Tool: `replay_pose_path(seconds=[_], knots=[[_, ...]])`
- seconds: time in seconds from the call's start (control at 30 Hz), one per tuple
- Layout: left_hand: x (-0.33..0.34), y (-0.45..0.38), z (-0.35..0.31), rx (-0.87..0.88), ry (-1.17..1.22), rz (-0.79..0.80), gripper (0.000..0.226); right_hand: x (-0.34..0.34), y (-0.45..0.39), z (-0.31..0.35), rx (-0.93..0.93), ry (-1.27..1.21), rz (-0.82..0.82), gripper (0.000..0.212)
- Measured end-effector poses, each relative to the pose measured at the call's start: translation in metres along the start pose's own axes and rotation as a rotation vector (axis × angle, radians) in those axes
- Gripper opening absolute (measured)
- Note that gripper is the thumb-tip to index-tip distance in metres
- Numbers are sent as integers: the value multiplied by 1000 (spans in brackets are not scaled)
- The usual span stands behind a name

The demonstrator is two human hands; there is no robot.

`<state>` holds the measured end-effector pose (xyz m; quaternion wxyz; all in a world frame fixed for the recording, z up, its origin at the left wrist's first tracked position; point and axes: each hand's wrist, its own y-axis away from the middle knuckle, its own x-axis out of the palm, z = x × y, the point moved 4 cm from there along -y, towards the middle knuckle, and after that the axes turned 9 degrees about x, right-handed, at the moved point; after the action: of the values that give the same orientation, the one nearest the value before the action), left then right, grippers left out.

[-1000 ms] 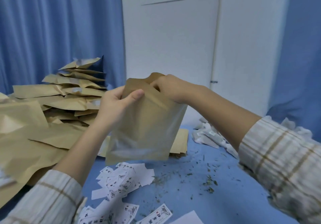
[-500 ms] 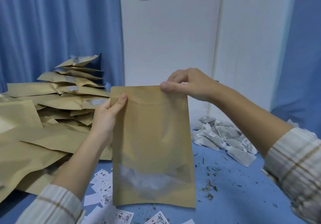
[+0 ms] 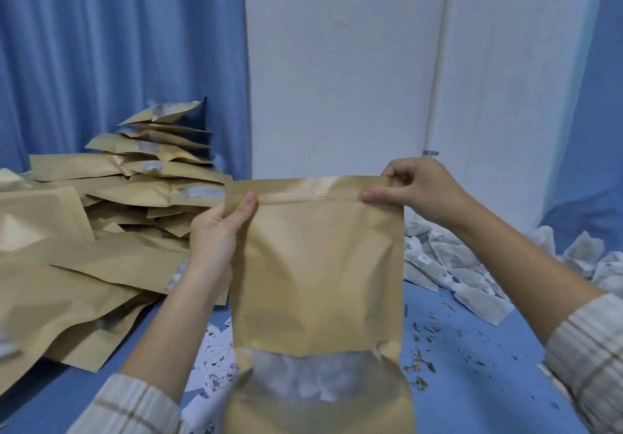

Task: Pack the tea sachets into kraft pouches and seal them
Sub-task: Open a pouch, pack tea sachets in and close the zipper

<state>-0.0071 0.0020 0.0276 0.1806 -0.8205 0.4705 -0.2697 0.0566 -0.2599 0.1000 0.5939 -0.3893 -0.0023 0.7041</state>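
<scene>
I hold the kraft pouch (image 3: 317,265) upright: left hand (image 3: 215,238) pinching at 9 o'clock, right hand (image 3: 418,191) at 2. Light, crinkly, probably bottom-heavy.

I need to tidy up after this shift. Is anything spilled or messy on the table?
Yes. Loose tea bits are scattered on the blue tabletop right of the held kraft pouch. Small printed labels lie strewn by its lower left, and the filled pouches at left are heaped unevenly.

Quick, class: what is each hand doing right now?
Left hand: grips the kraft pouch at its top left corner.
Right hand: pinches the pouch's top right corner.
</scene>
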Motion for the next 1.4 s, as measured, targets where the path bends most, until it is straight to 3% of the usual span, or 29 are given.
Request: replay_pose_path(seconds=[0.17,0.3,0.37,0.43,0.57,0.8,0.9,1.03,1.17,1.4], knots=[[5,-3,1,33,-28,-79,40,4,-3,-10,13,-114,-32,23],[6,0,6,82,-67,-117,41,10,-10,-11,2,15,-84,23],[9,4,4,163,-140,-88,43,12,-12,-10,33,6,-51,51],[13,7,0,252,-250,-68,38,17,-13,1,-33,194,-38,72],[26,13,-6,300,-281,-44,32,55,-13,49,-283,400,14,43],[25,13,-2,133,-103,-31,30,71,-23,71,-183,469,189,26],[24,14,-5,227,-156,22,31,73,-19,72,-194,433,172,18],[23,19,-13,333,-287,-64,36,73,-15,78,-195,400,163,17],[31,26,-19,422,-378,-118,35,77,-13,88,-197,424,243,43],[32,29,-15,327,-252,-137,37,80,-8,92,-236,438,174,46]])
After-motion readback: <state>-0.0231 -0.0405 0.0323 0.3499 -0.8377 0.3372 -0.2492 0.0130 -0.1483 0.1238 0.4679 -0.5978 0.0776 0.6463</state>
